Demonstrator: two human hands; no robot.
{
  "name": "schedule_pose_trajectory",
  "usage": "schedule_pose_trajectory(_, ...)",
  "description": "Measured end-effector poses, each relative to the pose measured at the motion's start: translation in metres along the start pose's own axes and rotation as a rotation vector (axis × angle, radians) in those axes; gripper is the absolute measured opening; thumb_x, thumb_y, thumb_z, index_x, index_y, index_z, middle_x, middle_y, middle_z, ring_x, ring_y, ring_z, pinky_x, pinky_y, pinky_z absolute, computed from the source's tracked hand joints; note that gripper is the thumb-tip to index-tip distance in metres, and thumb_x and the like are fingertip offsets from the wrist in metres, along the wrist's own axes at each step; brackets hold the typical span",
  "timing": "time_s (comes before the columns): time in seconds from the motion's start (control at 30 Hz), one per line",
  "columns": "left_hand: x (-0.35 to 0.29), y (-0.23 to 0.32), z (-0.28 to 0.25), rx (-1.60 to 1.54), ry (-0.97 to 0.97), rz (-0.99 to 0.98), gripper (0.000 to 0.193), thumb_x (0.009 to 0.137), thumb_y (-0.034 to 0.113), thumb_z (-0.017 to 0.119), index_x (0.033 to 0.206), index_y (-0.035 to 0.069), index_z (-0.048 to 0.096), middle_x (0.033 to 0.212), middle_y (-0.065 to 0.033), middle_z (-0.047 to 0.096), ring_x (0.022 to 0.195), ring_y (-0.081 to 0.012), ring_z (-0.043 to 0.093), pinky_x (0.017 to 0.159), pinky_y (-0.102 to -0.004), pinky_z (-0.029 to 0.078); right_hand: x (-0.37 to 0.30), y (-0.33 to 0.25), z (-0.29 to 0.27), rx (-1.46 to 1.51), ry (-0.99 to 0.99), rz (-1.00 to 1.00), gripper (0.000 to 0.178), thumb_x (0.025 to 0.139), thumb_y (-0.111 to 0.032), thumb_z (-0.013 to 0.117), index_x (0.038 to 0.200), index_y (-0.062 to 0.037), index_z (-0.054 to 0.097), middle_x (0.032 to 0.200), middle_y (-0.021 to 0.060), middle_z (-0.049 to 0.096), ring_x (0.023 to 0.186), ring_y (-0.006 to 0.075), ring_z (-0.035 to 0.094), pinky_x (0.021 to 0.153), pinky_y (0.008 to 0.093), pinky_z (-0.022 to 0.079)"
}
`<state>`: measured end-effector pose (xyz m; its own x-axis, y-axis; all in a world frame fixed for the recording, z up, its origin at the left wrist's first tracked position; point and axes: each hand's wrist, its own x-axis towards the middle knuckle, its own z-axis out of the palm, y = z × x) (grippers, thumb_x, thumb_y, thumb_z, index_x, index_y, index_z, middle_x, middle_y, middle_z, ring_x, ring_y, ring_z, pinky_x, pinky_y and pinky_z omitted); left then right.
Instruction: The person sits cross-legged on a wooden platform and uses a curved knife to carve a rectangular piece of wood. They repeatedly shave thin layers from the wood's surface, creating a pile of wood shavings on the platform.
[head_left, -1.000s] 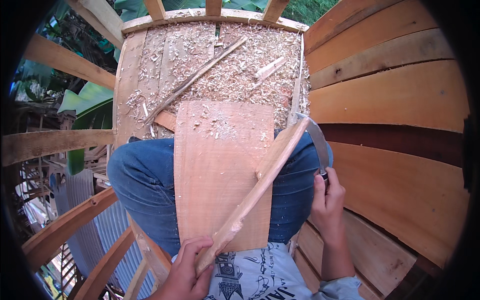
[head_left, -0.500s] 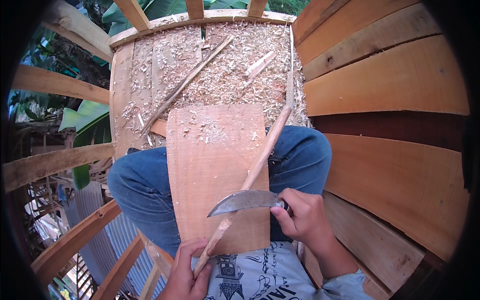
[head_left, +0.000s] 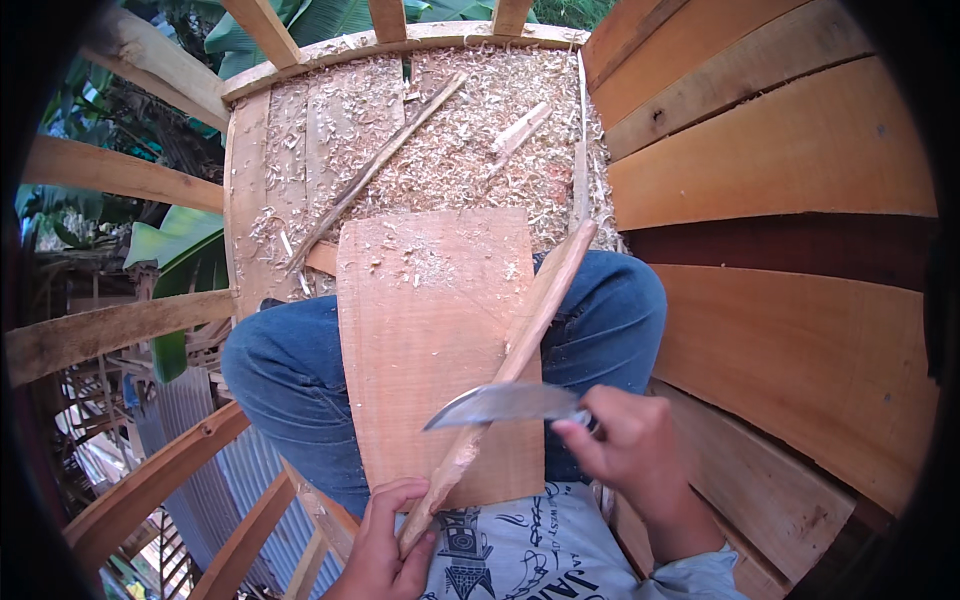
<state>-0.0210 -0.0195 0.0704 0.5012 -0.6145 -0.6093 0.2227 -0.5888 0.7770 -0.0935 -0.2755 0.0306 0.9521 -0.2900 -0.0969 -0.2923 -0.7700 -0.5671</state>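
Observation:
A curved-blade knife [head_left: 500,403] is gripped by its handle in my right hand [head_left: 630,440], fingers wrapped round it. The blade points left and crosses over a slim wooden stick [head_left: 530,340]. My left hand [head_left: 388,535] pinches the stick's near end, close to my shirt. From there the stick slants up to the right, with its far end beyond my right knee. Its near part looks freshly cut and uneven. Underneath lies a flat wooden board [head_left: 430,330], resting across my lap with some shavings on its far half.
Curly wood shavings [head_left: 470,130] cover much of the plank floor ahead. A long thin stick [head_left: 380,165] and a short split piece [head_left: 522,130] lie among them. A plank wall [head_left: 780,150] rises on the right; an open slatted railing [head_left: 130,325] runs along the left.
The knife and my right hand have shifted slightly right, and the blade is now blurred. The stick's far end has moved a little right, and the stick seems turned in my left hand.

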Motion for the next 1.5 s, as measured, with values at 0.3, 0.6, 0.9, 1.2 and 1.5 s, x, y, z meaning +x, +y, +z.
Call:
schedule_pose_trajectory(0.3, 0.0, 0.002, -0.001, 0.071, -0.006, 0.006, 0.046, 0.083, -0.003, 0.055, 0.125, 0.0, 0.037, 0.12, -0.0159, 0.045, 0.118, -0.023, 0.044, 0.103, -0.0355, 0.031, 0.008, -0.003, -0.004, -0.085, 0.035, 0.072, 0.045, 0.079, -0.04, 0.071, 0.059, -0.0073, 0.046, 0.051, 0.0069, 0.049, 0.043, 0.025, 0.053, 0.039, 0.0358, 0.039)
schedule_pose_trajectory(0.6, -0.001, 0.018, -0.004, 0.029, 0.044, -0.014, 0.04, 0.086, -0.001, 0.053, 0.125, -0.002, 0.043, 0.115, -0.0188, 0.05, 0.112, -0.0305, 0.049, 0.098, -0.0345, 0.037, 0.016, -0.006, -0.008, -0.165, 0.059, 0.081, 0.046, 0.079, -0.041, 0.071, 0.057, -0.0085, 0.047, 0.05, 0.0069, 0.05, 0.043, 0.0237, 0.054, 0.039, 0.0359, 0.041)
schedule_pose_trajectory(0.9, -0.003, 0.016, -0.003, 0.014, 0.009, -0.047, 0.042, 0.084, -0.004, 0.052, 0.126, -0.002, 0.043, 0.118, -0.0201, 0.049, 0.115, -0.0326, 0.048, 0.1, -0.0363, 0.036, 0.016, -0.003, -0.011, -0.162, 0.019, 0.065, 0.048, 0.078, -0.044, 0.071, 0.057, -0.0083, 0.046, 0.051, 0.0082, 0.05, 0.043, 0.026, 0.053, 0.04, 0.0371, 0.041)
schedule_pose_trajectory(1.2, -0.002, 0.012, 0.0, -0.057, 0.028, -0.016, 0.044, 0.084, -0.005, 0.052, 0.127, -0.002, 0.041, 0.119, -0.0205, 0.049, 0.115, -0.0324, 0.049, 0.1, -0.036, 0.036, 0.026, 0.032, -0.025, -0.047, 0.199, 0.439, 0.047, 0.083, -0.041, 0.068, 0.06, -0.0038, 0.051, 0.05, 0.0137, 0.05, 0.044, 0.0307, 0.053, 0.042, 0.0379, 0.041)
schedule_pose_trajectory(1.5, 0.0, 0.013, -0.002, 0.009, 0.042, 0.078, 0.044, 0.085, -0.005, 0.051, 0.127, -0.003, 0.041, 0.118, -0.0205, 0.049, 0.114, -0.032, 0.05, 0.098, -0.0353, 0.038, 0.016, 0.019, -0.002, -0.055, 0.113, 0.194, 0.049, 0.078, -0.042, 0.072, 0.057, -0.0057, 0.046, 0.05, 0.01, 0.048, 0.042, 0.0269, 0.051, 0.041, 0.0381, 0.039)
